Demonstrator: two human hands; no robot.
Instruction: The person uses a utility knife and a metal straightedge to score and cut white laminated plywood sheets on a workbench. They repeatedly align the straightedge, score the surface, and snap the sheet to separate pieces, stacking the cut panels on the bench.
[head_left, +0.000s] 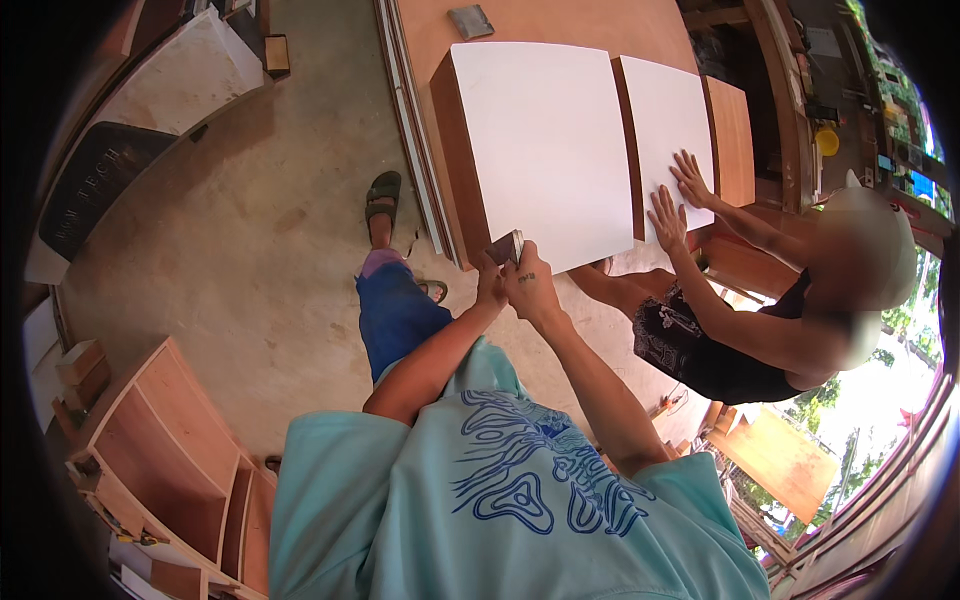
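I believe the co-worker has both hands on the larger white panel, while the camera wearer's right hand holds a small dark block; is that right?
Not quite: the head view shows the co-worker's hands on the smaller white panel, to the right of the larger white panel. The camera wearer's right hand does hold a small dark block.

A bare, blotchy grey-brown concrete floor (280, 230) spreads across the room. At lower left stands a reddish-brown wooden cabinet frame (190, 480), open-fronted and divided into compartments; at upper left is a stained white panel (185, 80) beside a black, curved-edged panel (100, 180). A brown, flat-topped table (580, 22) stands at the top. Bright daylight enters on the right, past green leafy foliage (910, 325) and a tan rectangular wooden board (775, 462).
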